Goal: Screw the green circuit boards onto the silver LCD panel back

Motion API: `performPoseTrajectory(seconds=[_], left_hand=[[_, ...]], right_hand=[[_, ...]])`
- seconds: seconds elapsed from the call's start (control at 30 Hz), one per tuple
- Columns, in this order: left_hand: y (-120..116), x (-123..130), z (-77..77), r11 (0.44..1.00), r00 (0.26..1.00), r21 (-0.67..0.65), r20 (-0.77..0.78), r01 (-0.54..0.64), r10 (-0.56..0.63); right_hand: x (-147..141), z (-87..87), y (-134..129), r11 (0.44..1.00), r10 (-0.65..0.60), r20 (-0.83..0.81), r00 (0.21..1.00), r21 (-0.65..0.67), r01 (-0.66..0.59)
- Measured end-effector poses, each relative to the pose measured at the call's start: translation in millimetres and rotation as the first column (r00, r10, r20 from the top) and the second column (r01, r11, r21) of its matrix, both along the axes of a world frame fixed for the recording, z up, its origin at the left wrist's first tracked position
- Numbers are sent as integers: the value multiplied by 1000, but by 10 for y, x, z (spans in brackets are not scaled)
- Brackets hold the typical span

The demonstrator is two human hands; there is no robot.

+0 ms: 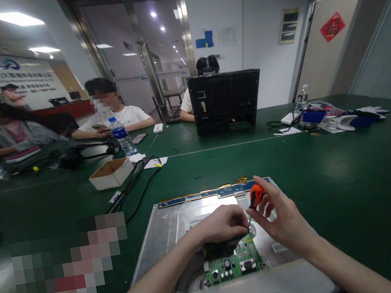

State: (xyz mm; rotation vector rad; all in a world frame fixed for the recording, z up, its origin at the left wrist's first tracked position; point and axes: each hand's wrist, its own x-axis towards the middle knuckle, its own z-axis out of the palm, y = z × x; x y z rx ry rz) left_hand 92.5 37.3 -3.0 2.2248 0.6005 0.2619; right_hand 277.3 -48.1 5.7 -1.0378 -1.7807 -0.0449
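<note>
My right hand grips a screwdriver by its orange and black handle. The shaft slants down to the upper right corner of a green circuit board. Curled fingers of my left hand are pinched together beside the screwdriver's tip; whatever is between them is too small or hidden to make out. Under both hands lies a silver metal panel, with the board on its near half. Along the panel's far edge runs a narrow blue circuit strip. My left hand hides part of the green board.
A black monitor housing stands across the green table. To the left are an open cardboard box, black cables and a water bottle. Bagged items lie far right. Several people sit around the table.
</note>
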Motion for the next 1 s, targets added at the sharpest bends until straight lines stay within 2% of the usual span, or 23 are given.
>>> performPoseTrajectory(seconds=[0.77,1.0], left_hand=[[0,2,12,1000,1000,-28,15,-5,5],[-5,3,7,999,1000,-48,23,-5,6]], right_hand=[[8,-21,-28,993,6,-29,1000,-117,-10],[21,-15,-7,995,26,-38,999,-100,-30]])
